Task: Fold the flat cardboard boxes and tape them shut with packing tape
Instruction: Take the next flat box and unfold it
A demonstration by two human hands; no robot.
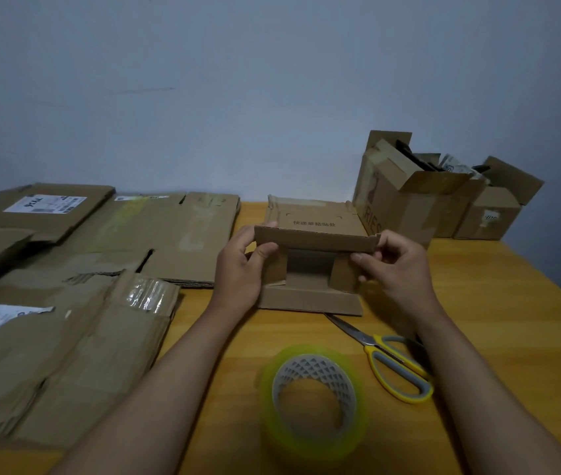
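A small brown cardboard box [313, 228] stands half folded in the middle of the wooden table [498, 303], its near end open with two side flaps turned in. My left hand [241, 265] grips the box's left corner, thumb on the top flap. My right hand [395, 265] pinches the top flap's right end and the right side flap. A roll of clear yellowish packing tape [313, 395] stands on the table close in front of me, between my forearms.
Yellow-and-grey scissors [392, 361] lie right of the tape, blades pointing under the box. Flattened cardboard boxes [101, 269] cover the table's left half. Folded open boxes [409, 193] with items inside stand at the back right against the wall.
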